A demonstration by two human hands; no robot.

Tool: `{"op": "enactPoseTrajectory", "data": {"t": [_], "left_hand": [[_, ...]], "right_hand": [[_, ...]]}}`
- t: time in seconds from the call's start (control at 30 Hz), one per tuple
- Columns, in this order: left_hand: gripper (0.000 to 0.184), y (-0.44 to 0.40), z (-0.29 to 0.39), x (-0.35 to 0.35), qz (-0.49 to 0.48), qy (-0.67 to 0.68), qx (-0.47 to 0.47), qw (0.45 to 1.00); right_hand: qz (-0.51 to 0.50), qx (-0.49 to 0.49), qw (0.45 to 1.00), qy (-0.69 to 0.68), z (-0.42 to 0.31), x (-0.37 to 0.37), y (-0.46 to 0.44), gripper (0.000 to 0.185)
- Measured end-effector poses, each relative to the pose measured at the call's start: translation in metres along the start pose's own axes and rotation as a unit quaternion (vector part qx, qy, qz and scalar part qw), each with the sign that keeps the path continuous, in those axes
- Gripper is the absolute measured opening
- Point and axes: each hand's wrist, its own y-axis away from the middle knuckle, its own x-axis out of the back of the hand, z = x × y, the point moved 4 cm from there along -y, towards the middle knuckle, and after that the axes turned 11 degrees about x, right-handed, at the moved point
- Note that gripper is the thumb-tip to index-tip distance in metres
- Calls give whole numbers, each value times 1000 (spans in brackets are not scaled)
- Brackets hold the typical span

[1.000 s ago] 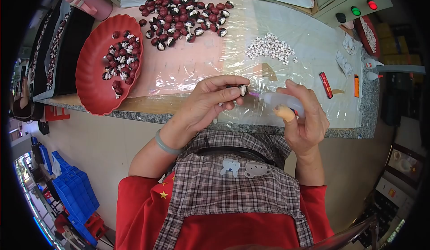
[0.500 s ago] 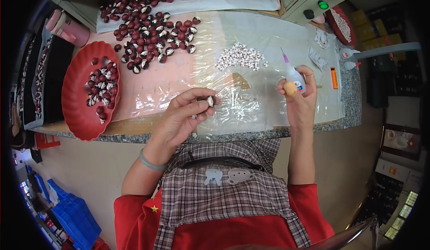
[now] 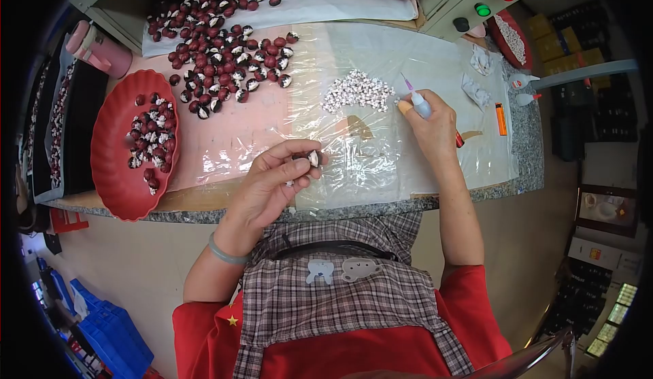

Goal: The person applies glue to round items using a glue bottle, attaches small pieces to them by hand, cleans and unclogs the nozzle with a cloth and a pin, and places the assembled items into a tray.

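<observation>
Clock positions are read from the left hand's fingers, 12 o'clock pointing across the table.

- Apron (image 3: 340,301), checked, 6 o'clock, worn over a red shirt.
- Left hand (image 3: 275,178): fingers narrow, pinching one ball.
- Ball (image 3: 313,158), dark with a white part, between thumb and fingertips, white part facing 3 o'clock. A small white bit shows below the thumb.
- Table (image 3: 528,171), speckled stone edge, plastic sheet on top.
- Right hand (image 3: 433,122), 2 o'clock: fingers curled round a bottle, thumb tip covered in yellow, just beside a pile of beads; whether touching, cannot tell.
- Bottle (image 3: 422,107), small, its purple needle tip towards 11 o'clock, well apart from the ball.
- Dish (image 3: 107,165), red, scalloped, 9 o'clock; holds dark red balls with white beads.
- Stick (image 3: 459,140), red, 3 o'clock, partly hidden by the right wrist.
- Pile of beads (image 3: 357,92), white and dark, 1 o'clock.
- Crumpled paper (image 3: 475,91), white, 2 o'clock.
- Heap of balls (image 3: 224,70), dark red, black and white, between 10 and 11 o'clock.
- Flask (image 3: 109,54), pink, 10 o'clock.
</observation>
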Motion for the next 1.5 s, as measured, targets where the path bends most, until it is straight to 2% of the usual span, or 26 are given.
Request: {"op": "enactPoseTrajectory", "data": {"t": [0.07,0.17,0.27,0.37,0.47,0.57,0.77,0.9,1.17,1.5], "left_hand": [[26,0,0,0,4,0,0,1000],[27,0,0,0,10,-8,6,1000],[27,0,1,0,-2,-10,4,1000],[28,0,1,-3,2,-22,3,1000],[28,0,-1,-2,14,-37,1,999],[27,-1,-3,-6,5,-43,-5,999],[25,-1,-7,-13,-1,-84,-28,996],[23,-1,-8,-16,6,-114,-48,992],[21,-1,-11,-14,61,-199,-65,976],[22,1,-8,-18,75,-285,-102,950]], "right_hand": [[-9,-16,1000,20,-1,-1,-2,18],[-4,78,994,69,5,-8,-3,18],[-40,77,993,76,-11,-9,-5,18],[-9,142,987,70,-15,-8,-4,13],[-25,-38,990,-136,-23,-4,5,11],[-61,-48,959,-271,-32,-8,19,11],[-110,-90,896,-420,-73,-17,44,13],[-146,-86,885,-434,-76,-28,58,11],[-134,-72,902,-404,-83,-37,65,9],[-141,-52,924,-352,-81,-38,65,9]]}}
